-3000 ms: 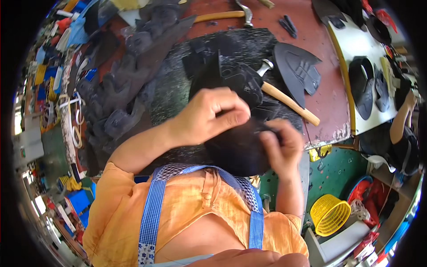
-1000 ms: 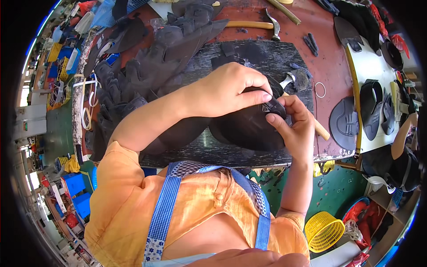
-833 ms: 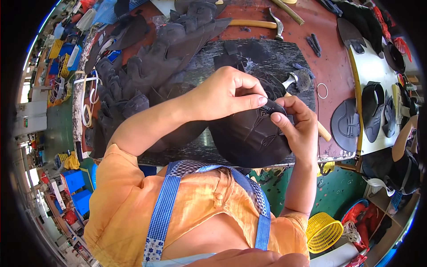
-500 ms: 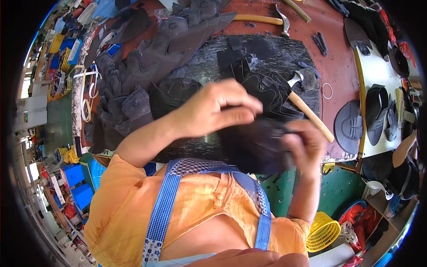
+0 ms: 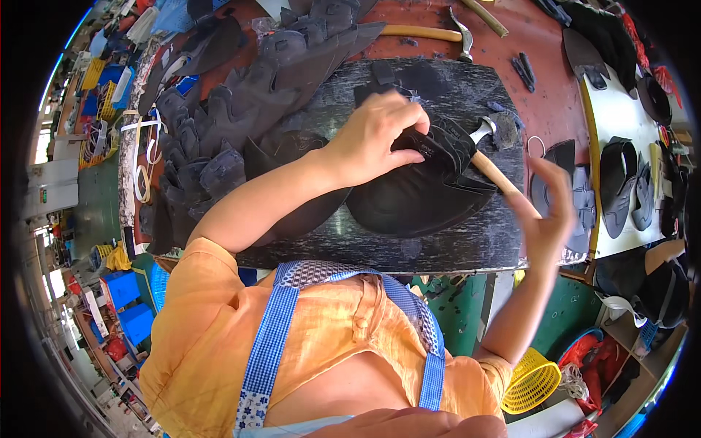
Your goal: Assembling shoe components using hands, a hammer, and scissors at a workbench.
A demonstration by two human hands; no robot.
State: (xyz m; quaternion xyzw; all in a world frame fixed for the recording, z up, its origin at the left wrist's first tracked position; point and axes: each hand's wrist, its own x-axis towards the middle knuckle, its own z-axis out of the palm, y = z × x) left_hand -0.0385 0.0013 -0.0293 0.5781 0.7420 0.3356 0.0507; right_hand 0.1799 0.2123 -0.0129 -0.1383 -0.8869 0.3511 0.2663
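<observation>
My left hand (image 5: 381, 139) is over a black leather shoe upper (image 5: 412, 201) on the dark board, thumb and forefinger curved and apart, its other fingers partly hidden. Another black upper (image 5: 310, 208) lies under my left forearm. Slightly blurred, my right hand (image 5: 548, 201) is raised at the board's right edge, fingers spread with nothing between them. Just beyond it are black shoe pieces (image 5: 561, 155) on the red tabletop. A wooden-handled hammer (image 5: 493, 171) lies beside the upper, its handle partly behind my right hand.
A large heap of black shoe pieces (image 5: 241, 124) covers the left side of the table. A second hammer (image 5: 423, 31) lies at the far edge of the board (image 5: 409, 252). To the right is a white surface with black shoe parts (image 5: 619, 182). Below right stands a yellow basket (image 5: 531, 383).
The dark piece between my hands has left that spot, and a black piece now appears at the right. My right hand has swung up and right; my left has moved up over the upper.
</observation>
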